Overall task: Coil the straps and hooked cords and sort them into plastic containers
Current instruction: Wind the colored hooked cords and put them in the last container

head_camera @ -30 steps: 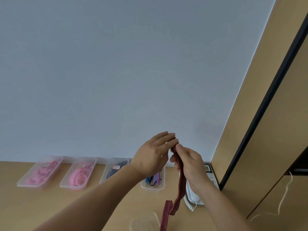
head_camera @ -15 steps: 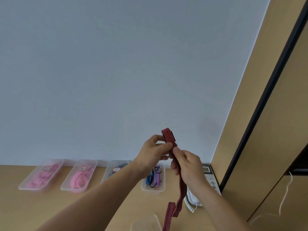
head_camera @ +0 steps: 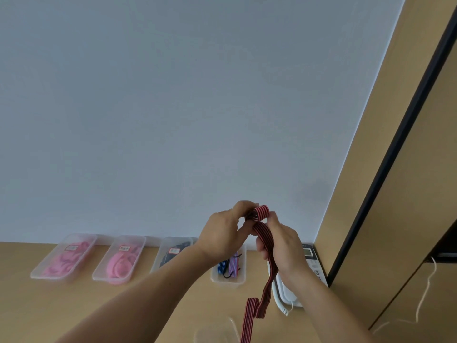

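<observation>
Strap (head_camera: 265,234): a flat woven elastic band, red with thin dark lines running along its length. Its top end is bent over into a small tight loop that stands just above the fingertips of both hands.

The left hand (head_camera: 222,233) pinches that loop, with its fingers (head_camera: 242,206) curled over the top and the thumb pressing from beneath. The right hand (head_camera: 284,246) closes round the band just below the loop, so the two sets of fingers almost meet.

Below the right fingers the strap hangs free in soft waves. It doubles back on itself once in a kink and then runs off the lower edge of the view.

Beyond the fingers, four clear plastic containers (head_camera: 61,251) stand in a row on the pale wood desk (head_camera: 74,305), along the foot of a plain grey-white wall (head_camera: 173,107). They are shallow, oblong and round-cornered. Two hold pink coils and one holds dark cords. The one partly behind the left wrist holds blue and purple striped cords with black hooks.

Under the right hand lies a white telephone (head_camera: 286,293), glossy, with a curly cord.
</observation>
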Demonstrator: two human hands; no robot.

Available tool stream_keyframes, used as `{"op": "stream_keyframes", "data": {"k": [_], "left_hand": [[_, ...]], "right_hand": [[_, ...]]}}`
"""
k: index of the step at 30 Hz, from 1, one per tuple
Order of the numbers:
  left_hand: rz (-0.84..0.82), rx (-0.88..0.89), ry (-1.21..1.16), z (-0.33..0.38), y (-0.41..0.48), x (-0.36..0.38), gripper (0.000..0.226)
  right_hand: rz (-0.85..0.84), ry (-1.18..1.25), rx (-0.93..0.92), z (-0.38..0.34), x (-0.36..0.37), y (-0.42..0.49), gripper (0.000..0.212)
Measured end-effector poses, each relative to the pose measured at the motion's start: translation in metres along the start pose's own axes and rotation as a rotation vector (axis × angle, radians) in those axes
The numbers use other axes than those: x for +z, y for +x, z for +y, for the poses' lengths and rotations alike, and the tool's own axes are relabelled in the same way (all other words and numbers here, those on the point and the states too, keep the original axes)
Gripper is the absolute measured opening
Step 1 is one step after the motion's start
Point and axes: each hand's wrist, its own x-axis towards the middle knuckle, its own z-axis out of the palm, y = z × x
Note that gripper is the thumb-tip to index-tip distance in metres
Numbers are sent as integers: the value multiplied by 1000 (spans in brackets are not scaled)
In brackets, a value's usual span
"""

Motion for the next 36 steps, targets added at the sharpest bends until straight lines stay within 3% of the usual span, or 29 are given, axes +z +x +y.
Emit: {"op": "stream_keyframes", "data": {"k": [3,6,10,12,13,16,18,21,27,33,36], "left_hand": [[30,189,150,-5,1,-3,35],[56,344,278,-12,2,-2,52],[116,444,357,-18,5,-3,40],[98,278,273,-16,4,0,43],[82,106,158,-13,5,1,48],[-93,-549,-419,2,12,-2,54],[-191,-764,-793,8,19,-6,46],[-343,-628,-884,15,20,-11,47],[-155,-544,-741,10,22,-6,17],[-91,-329,-397,10,20,-8,26],[-56,-276,-369,11,15,-7,31]], "right_hand": [[-22,30,-6,-1,-1,1,75],[-23,40,-20,-3,-1,2,70],[-16,55,-52,-2,-1,4,58],[-7,53,-79,-1,-1,3,58],[1,50,-96,-1,-1,3,59],[46,33,-140,-4,-1,6,51],[67,-5,-162,-4,-1,8,39],[62,-73,-165,0,1,9,39],[135,-115,-57,7,-4,8,52],[117,-79,-53,2,-3,9,44],[93,-39,-66,0,-3,8,43]]}}
